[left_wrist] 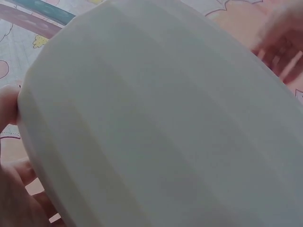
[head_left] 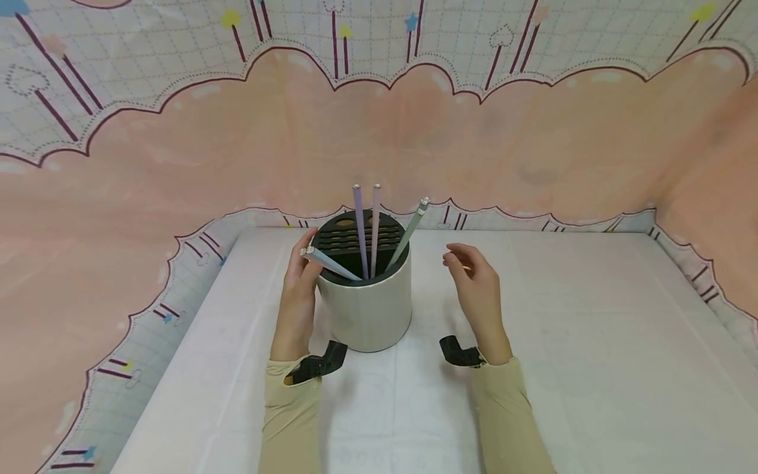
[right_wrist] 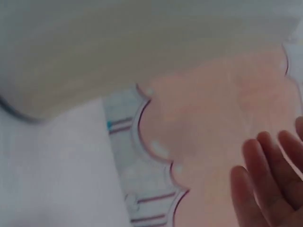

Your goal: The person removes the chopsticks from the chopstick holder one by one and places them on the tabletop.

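A white round pen holder (head_left: 367,316) with a black slotted top stands upright on the table. My left hand (head_left: 299,289) holds its left side, with the thumb near the front rim; in the left wrist view the fingers lie along the white wall. Light blue pens (head_left: 331,263) lean left over that thumb. A purple pen (head_left: 359,227) and a pink pen (head_left: 376,227) stand nearly upright in the open front section, and green pens (head_left: 408,237) tilt right. To the right of the holder, my right hand (head_left: 476,280) is raised with loosely bent fingers and nothing in it.
A white cloth covers the table (head_left: 592,362). Behind it and along its sides hangs a peach fabric backdrop (head_left: 474,151) with scalloped edges and small drawings. Each wrist wears a black camera mount (head_left: 322,364).
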The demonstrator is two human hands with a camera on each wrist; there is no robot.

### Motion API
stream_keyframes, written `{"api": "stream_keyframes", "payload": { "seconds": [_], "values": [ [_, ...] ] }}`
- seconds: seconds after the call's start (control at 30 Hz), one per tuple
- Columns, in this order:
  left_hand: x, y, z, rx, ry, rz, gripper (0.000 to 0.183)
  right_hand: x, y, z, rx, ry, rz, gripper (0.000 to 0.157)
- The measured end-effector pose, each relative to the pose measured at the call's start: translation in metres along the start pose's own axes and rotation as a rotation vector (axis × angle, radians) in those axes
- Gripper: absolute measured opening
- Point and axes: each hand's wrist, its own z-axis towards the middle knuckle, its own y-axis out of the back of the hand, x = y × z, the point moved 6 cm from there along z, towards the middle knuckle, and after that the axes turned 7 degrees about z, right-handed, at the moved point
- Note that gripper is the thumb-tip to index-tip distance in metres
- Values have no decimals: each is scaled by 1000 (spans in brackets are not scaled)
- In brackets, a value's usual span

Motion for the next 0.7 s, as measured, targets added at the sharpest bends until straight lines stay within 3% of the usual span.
{"api": "stream_keyframes", "payload": {
  "seconds": [0.17,0.37,0.5,0.7],
  "values": [
    [4,2,1,-22,3,24,48,38,-16,-9,5,186,96,27],
    [5,3,1,-40,-14,37,47,65,-38,-21,88,298,0,38],
    [4,2,0,-38,-15,34,45,73,-50,-28,118,322,-80,40],
    [3,2,-1,-38,-22,36,45,77,-56,-34,75,301,-95,38]
  ]
}}
